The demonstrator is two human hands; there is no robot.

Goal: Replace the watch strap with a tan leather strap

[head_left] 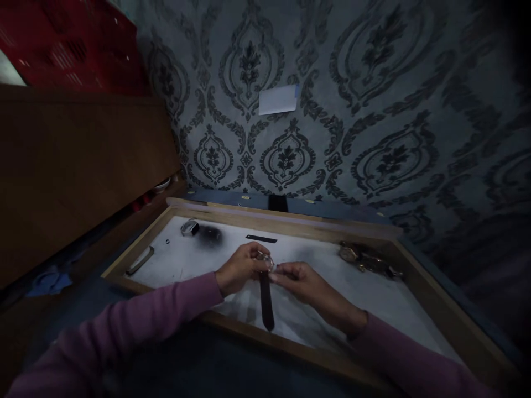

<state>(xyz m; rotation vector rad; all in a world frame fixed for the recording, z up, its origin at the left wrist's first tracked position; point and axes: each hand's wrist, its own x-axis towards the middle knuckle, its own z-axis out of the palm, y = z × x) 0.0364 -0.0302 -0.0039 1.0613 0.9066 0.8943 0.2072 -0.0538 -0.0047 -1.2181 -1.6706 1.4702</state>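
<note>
A wristwatch (266, 301) with a round case and a dark brown strap is held over the white bottom of a wooden-framed tray (286, 221). My left hand (240, 268) grips the case from the left, with thumb and fingers closed around it. The strap hangs down toward the tray's near edge. On the other side, my right hand (301, 281) has its thumb and forefinger pinched at the right edge of the case. Whether those fingers hold the crown or some small part is too dark to make out.
Inside the tray lie a square-faced watch (189, 227), a curved strap (141, 261), a small ring (167, 241), a black strip (261, 239) and a tangle of watches (367, 260). Behind stands a patterned wall with a paper (277, 100). A wooden cabinet (83, 166) borders the left.
</note>
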